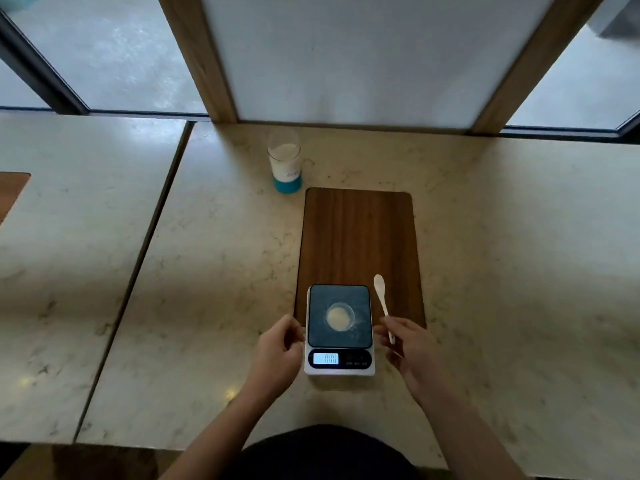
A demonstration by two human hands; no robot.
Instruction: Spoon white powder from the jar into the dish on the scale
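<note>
A small clear dish [341, 317] holding white powder sits in the middle of the dark platform of a white kitchen scale [339, 329], whose display is lit. My right hand [410, 348] is just right of the scale and holds a white plastic spoon [382, 299] by its handle, bowl pointing away from me. My left hand [280, 348] hovers at the scale's left edge, fingers curled and holding nothing. The glass jar [284, 164] with a teal base, part full of white powder, stands open at the far side of the table.
A wooden board [360, 244] lies under the far part of the scale on the marble table [502, 271]. A second table [69, 237] adjoins on the left across a narrow gap. A wood-framed panel and windows stand behind the tables.
</note>
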